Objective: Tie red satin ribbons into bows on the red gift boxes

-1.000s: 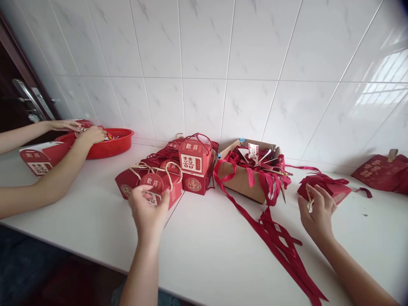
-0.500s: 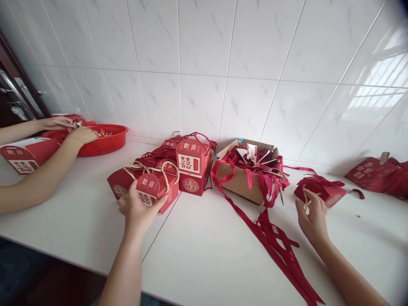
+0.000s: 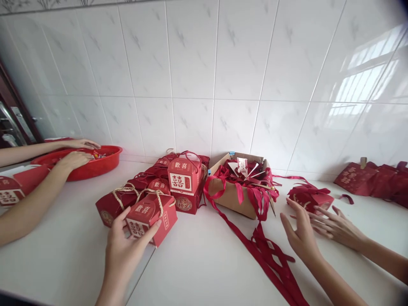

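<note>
My left hand (image 3: 123,248) grips a small red gift box (image 3: 149,214) with a gold rope handle, thumb on its front face and fingers at its left side. The box rests on the white counter (image 3: 204,272) in front of a cluster of similar red gift boxes (image 3: 181,187). My right hand (image 3: 299,236) is open with fingers stretched out, holding nothing, just short of a small red box tied with ribbon (image 3: 310,197). Another person's open hand (image 3: 338,225) reaches in from the right, next to mine.
A cardboard box (image 3: 229,193) stuffed with red ribbons stands mid-counter, and long ribbons (image 3: 274,259) trail toward the front edge. At far left a person's two hands (image 3: 75,157) work at a red basin (image 3: 98,163). Flat red boxes (image 3: 372,178) lie at the right by the tiled wall.
My right hand let go of the ribboned box's cord and opened flat. Another person's hand appeared from the right. My left hand kept hold of the rope-handled box, which now sits nearer me.
</note>
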`<state>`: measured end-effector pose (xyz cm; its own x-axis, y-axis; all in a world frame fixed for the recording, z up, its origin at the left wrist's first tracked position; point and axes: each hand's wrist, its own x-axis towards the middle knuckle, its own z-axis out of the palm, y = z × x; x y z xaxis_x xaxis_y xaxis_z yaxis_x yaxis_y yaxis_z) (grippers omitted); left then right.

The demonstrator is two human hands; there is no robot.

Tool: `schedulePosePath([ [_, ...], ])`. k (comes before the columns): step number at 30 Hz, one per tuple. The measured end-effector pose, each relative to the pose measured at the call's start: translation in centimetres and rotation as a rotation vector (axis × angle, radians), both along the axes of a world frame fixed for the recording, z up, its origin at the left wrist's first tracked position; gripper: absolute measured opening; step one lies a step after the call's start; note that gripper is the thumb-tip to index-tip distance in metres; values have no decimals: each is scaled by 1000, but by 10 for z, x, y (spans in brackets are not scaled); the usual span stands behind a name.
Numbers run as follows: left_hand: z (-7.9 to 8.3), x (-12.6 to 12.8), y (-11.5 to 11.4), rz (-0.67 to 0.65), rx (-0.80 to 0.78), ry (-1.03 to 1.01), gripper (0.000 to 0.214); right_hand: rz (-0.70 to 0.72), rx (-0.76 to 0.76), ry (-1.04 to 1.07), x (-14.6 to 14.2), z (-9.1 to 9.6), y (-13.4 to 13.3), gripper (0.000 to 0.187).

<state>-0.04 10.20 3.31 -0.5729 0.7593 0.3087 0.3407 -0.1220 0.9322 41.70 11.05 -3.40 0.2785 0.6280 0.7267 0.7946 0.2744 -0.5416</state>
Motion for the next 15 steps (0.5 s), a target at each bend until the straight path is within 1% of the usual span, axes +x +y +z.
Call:
schedulePosePath([
  [1, 9, 5, -8, -19, 15, -18, 88, 10, 13, 3, -3, 2, -2, 44],
  [2, 19, 10, -17, -36, 79, -22, 87, 18, 23, 7, -5, 4, -3, 45],
  [4, 35, 21, -34, -136, 261, -30, 86, 35, 36, 10, -9, 8, -6, 44],
  [5, 40, 26, -41, -150, 327, -22, 84, 46, 36, 7, -10, 10, -8, 43],
  [6, 43, 30, -46, -156, 356, 4, 84, 58, 34, -1, -11, 11, -9, 42],
  [7, 44, 35, -49, -172, 360, 32, 86, 69, 31, -15, -12, 12, -10, 42],
  [9, 40, 42, -50, -220, 318, 106, 90, 90, 30, -52, -13, 13, -12, 40],
  [12, 31, 50, -42, -308, 286, 200, 88, 116, 34, -77, -13, 14, -15, 40],
  [15, 24, 56, -31, -375, 239, 202, 82, 154, -27, -56, -14, 16, -18, 36],
])
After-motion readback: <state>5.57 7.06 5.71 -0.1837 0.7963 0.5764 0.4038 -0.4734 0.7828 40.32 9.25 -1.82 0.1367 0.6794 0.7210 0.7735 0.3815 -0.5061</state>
